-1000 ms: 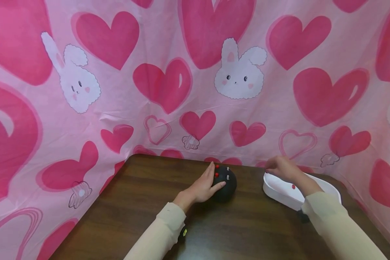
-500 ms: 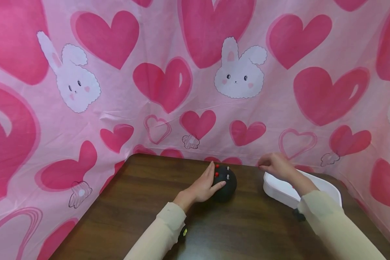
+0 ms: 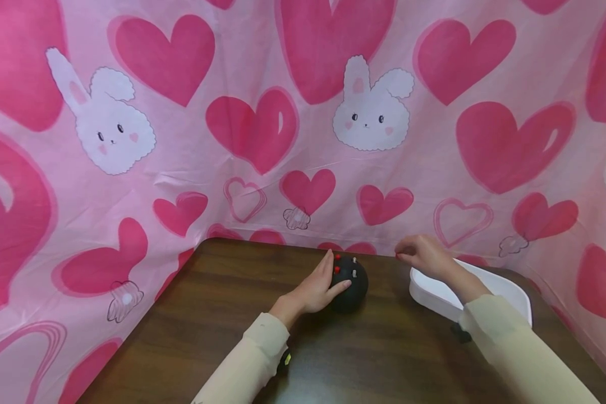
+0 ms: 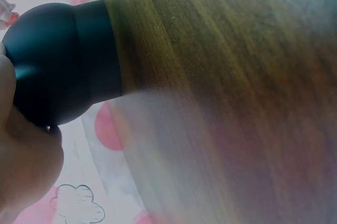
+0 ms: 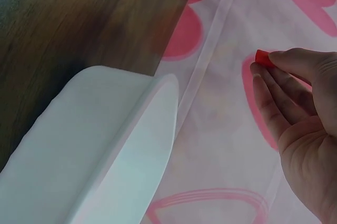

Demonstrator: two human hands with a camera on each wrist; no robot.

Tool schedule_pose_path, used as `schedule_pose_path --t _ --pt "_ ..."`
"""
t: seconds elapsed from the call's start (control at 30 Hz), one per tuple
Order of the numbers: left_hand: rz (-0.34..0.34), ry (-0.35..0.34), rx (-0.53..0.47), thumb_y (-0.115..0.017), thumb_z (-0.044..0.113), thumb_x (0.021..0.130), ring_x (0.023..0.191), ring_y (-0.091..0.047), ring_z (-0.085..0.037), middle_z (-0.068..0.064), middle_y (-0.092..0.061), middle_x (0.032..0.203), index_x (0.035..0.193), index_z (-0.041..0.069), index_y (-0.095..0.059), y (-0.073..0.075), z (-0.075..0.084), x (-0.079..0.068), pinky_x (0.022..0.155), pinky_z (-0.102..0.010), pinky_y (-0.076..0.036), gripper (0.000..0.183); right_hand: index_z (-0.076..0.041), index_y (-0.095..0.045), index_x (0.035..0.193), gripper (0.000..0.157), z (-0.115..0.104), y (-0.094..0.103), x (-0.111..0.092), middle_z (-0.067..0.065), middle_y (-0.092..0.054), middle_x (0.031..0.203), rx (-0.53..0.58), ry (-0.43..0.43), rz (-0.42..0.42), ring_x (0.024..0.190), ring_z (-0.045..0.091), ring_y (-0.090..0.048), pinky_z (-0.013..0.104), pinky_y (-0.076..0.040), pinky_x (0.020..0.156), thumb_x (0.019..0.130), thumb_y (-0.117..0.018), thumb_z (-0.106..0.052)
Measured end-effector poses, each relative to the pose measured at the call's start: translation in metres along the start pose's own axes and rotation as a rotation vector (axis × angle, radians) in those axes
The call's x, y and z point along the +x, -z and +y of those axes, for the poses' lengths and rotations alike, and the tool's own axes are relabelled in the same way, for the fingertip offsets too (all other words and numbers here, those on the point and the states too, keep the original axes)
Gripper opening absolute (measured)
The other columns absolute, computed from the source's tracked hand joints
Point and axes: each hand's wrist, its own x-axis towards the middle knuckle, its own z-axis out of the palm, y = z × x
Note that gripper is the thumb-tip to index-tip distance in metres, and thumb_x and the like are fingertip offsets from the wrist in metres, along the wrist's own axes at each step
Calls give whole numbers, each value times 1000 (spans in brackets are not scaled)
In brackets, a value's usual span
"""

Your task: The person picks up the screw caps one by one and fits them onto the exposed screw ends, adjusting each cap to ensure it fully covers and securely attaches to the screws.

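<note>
My left hand holds a black rounded object, a ball shape on a narrower base in the left wrist view, upright on the table. Its thumb lies across the front and its straight fingers along the left side. Two small red pieces and two small silvery pieces stand out from its top. My right hand pinches a small red piece between thumb and fingertips, raised past the left end of a white tray. The right forearm hides part of the tray's inside.
The brown wooden table ends at a pink cloth with hearts and rabbits, hanging behind and at the sides. A small dark object shows under the right cuff.
My right hand has moved left, from above the tray's left end to beyond it, toward the black object. The left hand stays on the black object.
</note>
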Motion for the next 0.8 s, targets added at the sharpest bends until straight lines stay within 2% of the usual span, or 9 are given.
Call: schedule_pose_path --t 0.33,0.57,0.8 --pt "-6 6 5 -49 60 102 159 -7 -25 -10 1 173 164 4 1 1 2 -1 126 -43 -17 97 -6 -79 102 14 -11 -2 6 6 -75 95 4 -47 -26 88 26 -73 48 -62 83 89 -78 -6" --pt "-5 5 -3 -49 60 102 158 -8 -26 -13 0 172 164 6 3 2 3 -1 126 -44 -17 98 -7 -78 100 12 -17 -1 7 5 -75 93 -2 5 -14 88 26 -73 48 -61 82 89 -77 -4" --pt "0 7 7 -49 60 102 158 -8 -25 -11 0 173 164 5 1 1 2 -1 126 -43 -17 97 -7 -79 99 12 -21 -3 9 5 -75 93 3 8 -1 87 25 -73 47 -62 81 88 -77 -3"
